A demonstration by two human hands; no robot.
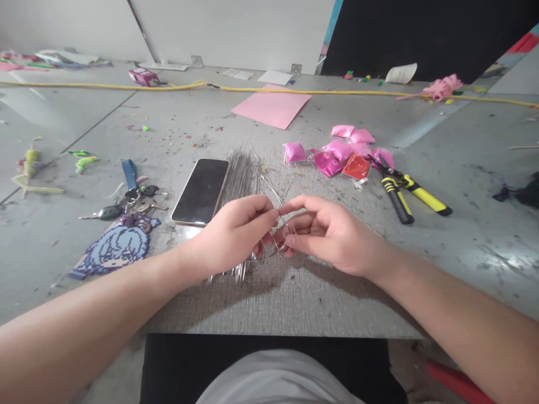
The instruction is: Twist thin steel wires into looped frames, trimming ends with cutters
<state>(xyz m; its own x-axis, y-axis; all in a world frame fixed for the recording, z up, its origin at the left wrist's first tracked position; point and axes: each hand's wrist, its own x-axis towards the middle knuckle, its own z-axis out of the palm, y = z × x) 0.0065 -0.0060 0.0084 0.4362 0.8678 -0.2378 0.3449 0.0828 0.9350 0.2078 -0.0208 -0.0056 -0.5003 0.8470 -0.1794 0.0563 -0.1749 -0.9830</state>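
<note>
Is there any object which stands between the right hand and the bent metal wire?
Nothing visible does: fingers of the right hand and left hand are at the bent wire. The bundle of straight wires lies beside the phone, partly hidden by the left hand, not in between.

Phone screen (201,189): dark, with no legible text.
Pliers (396,200): no brand or number readable on the black-and-yellow handles.
Red packet (356,166): any print too small to read.
Pink packets (337,150): no legible label.
White cup (401,73): no readable lettering.
</note>
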